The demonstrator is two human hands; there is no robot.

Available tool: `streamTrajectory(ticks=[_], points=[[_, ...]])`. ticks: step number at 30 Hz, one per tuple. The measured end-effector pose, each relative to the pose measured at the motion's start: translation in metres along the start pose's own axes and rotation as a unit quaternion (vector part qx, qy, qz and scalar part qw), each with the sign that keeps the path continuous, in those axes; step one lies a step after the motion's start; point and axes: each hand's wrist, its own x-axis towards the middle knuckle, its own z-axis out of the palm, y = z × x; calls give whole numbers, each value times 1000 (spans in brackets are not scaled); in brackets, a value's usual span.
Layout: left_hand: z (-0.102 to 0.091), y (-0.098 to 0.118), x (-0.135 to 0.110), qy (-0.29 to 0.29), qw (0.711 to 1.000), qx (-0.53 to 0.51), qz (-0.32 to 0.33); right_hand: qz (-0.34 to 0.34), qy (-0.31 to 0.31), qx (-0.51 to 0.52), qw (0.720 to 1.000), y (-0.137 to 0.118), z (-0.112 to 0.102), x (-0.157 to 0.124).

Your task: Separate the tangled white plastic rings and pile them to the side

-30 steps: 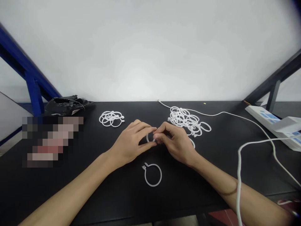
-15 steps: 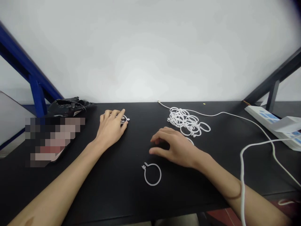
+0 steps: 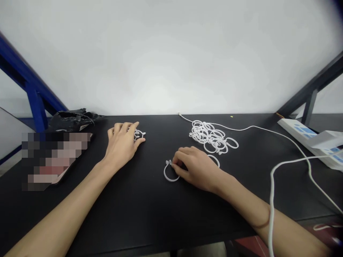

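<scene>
My right hand [image 3: 197, 167] pinches a thin white plastic curtain ring [image 3: 166, 175] between thumb and fingertips, just above or on the black table. The ring's knobbed ends point away from me, and its right side is hidden by my fingers. Behind that hand, another white ring [image 3: 218, 161] lies partly covered. On the left, my left hand [image 3: 122, 142] rests palm down with thumb and fingers apart, over a few white rings [image 3: 139, 134] that show between thumb and forefinger. Their number under the palm is hidden. A tangled heap of similar rings [image 3: 205, 135] lies beyond my right hand.
A white cable [image 3: 252, 126] runs across the table's back and down the right, with a loop crossing over my right forearm. A white power strip [image 3: 308, 137] is at the right. Black crumpled plastic [image 3: 69, 119] and a blurred flat item [image 3: 61, 157] lie left.
My right thumb and fingers have closed on the ring that lay alone at the front, and it has shifted away from me and turned. My left hand stays over its rings.
</scene>
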Motion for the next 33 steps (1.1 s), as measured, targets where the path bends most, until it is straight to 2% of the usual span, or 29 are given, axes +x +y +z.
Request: streamTrajectory(ticks=[5, 8, 9, 11, 12, 14, 17, 21, 25, 29, 31, 33], points=[[-5, 8, 0, 29, 999, -36, 17, 93, 94, 17, 991, 3, 1, -1], [-15, 26, -7, 51, 984, -150, 83, 121, 136, 43, 982, 1, 3, 0], [-19, 34, -10, 39, 971, -206, 113, 123, 147, 54, 980, 1, 3, 0], [-27, 51, -18, -3, 947, -296, 128, 121, 170, 72, 975, 0, 5, 1], [-30, 58, -22, -38, 937, -326, 120, 118, 182, 80, 973, 0, 6, 1], [-35, 68, -26, -72, 924, -367, 76, 116, 203, 93, 968, 0, 7, 1], [-38, 73, -26, -69, 909, -410, 20, 112, 215, 115, 963, 1, 9, 3], [-37, 69, -24, -24, 908, -417, 30, 121, 205, 169, 956, 1, 9, 6], [-33, 66, -26, -1, 921, -379, 87, 120, 184, 226, 949, -2, 8, 6], [-31, 65, -27, 18, 921, -364, 140, 85, 191, 226, 951, -4, 5, 4], [-31, 64, -26, 33, 923, -356, 143, 74, 190, 219, 954, -3, 4, 3], [-31, 63, -25, 24, 930, -345, 125, 60, 187, 215, 957, -2, 2, 3]])
